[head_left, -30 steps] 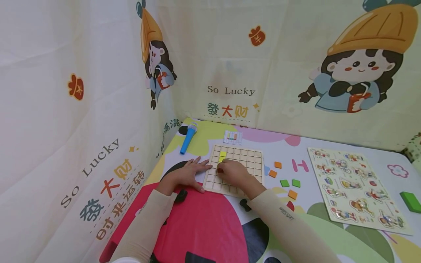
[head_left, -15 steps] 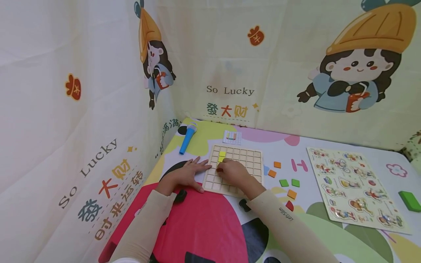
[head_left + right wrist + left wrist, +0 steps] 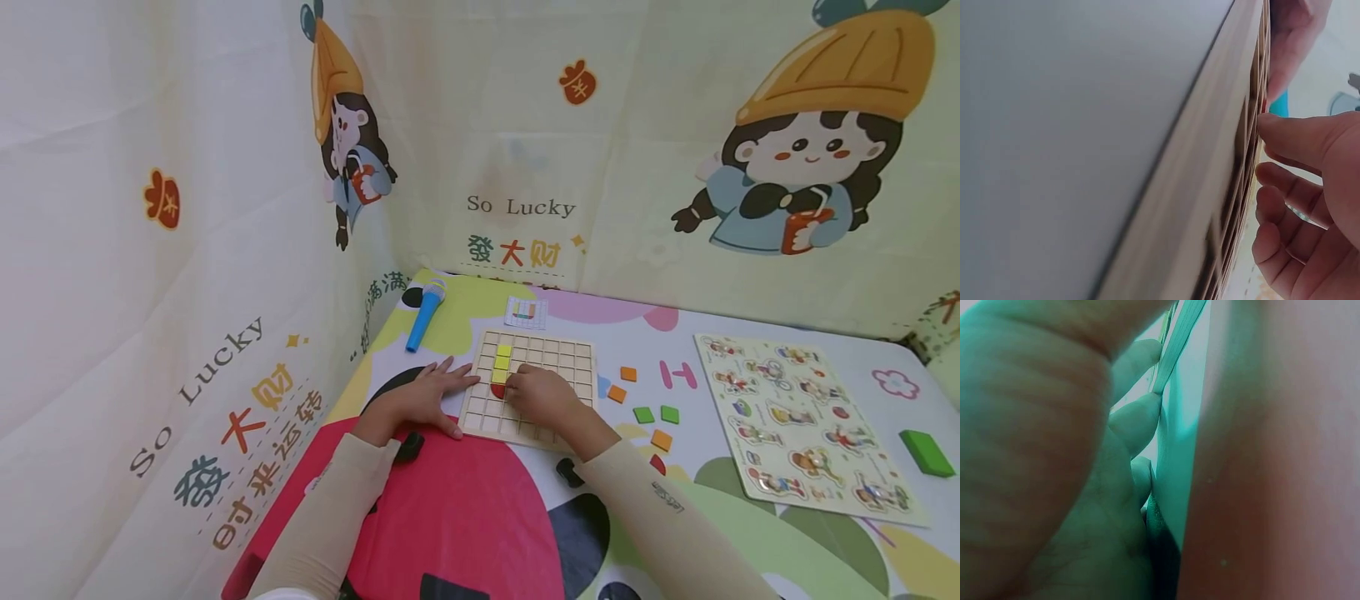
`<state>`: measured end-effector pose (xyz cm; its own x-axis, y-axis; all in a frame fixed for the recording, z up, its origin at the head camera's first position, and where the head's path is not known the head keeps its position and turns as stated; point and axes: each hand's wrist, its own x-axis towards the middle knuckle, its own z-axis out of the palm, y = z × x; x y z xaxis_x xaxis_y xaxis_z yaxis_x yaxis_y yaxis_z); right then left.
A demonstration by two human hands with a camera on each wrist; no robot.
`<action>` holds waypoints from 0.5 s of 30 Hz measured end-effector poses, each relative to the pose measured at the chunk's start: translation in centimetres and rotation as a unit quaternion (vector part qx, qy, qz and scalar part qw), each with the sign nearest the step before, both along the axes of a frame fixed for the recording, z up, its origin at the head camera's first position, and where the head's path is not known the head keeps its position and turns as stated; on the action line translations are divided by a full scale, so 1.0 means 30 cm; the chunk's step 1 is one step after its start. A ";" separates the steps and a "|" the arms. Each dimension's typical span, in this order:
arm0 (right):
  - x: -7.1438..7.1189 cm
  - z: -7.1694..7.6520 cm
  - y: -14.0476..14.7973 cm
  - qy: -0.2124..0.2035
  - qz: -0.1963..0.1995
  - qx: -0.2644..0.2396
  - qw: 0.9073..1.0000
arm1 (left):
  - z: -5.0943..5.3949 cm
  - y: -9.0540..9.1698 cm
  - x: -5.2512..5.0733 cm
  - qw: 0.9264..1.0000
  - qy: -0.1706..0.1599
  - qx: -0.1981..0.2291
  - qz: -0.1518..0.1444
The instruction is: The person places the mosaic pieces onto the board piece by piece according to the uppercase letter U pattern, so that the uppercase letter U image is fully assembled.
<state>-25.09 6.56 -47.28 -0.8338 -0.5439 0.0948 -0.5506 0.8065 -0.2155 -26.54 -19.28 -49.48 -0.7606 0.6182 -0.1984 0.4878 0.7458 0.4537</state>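
A wooden grid board (image 3: pixel 558 354) lies on the table with several yellow squares (image 3: pixel 501 363) in one column and a red piece (image 3: pixel 497 390) just below them. My left hand (image 3: pixel 420 400) rests flat at its left side, fingers spread, fingertips touching the edge; the left wrist view shows these fingers (image 3: pixel 1138 422) against the board's side. My right hand (image 3: pixel 546 400) is over the board, right of the red piece, its fingertips partly hidden. In the right wrist view the thumb (image 3: pixel 1297 137) touches the grid and the other fingers bend loosely, with no piece seen between them.
Orange squares (image 3: pixel 628 374), green squares (image 3: pixel 643 415) and a red piece (image 3: pixel 657 464) lie right of the board. A patterned card (image 3: pixel 526 312) is behind it, a blue microphone (image 3: pixel 425 321) back left. A picture puzzle (image 3: pixel 802 425) and a green block (image 3: pixel 927 452) lie farther right.
My right hand has shifted slightly right, uncovering a lower yellow square and the red piece. My left hand has kept its place at the board's edge. The head view has turned slightly right.
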 end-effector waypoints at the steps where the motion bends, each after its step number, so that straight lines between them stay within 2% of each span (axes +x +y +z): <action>1: 0.004 0.001 0.013 -0.003 -0.006 -0.004 1.000 | 0.001 0.000 -0.001 1.000 -0.001 0.002 0.001; 9: 0.029 0.022 0.116 -0.035 -0.053 -0.011 0.998 | 0.008 -0.004 0.002 1.000 0.010 -0.001 -0.001; 15: 0.047 0.028 0.195 -0.044 -0.064 -0.016 0.997 | 0.011 0.003 0.008 1.000 0.004 0.007 -0.001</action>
